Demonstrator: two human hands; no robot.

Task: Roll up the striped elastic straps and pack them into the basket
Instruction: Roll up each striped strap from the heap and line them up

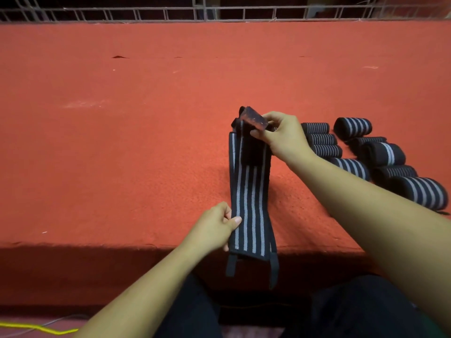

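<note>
Pinching striped strap [250,203] lower edge in left hand [214,228] grip, right hand [284,136] grip folding its top end

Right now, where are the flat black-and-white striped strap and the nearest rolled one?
flat black-and-white striped elastic strap [251,203]: head view, striped middle.
nearest rolled striped strap [423,192]: head view, curved side.
</note>
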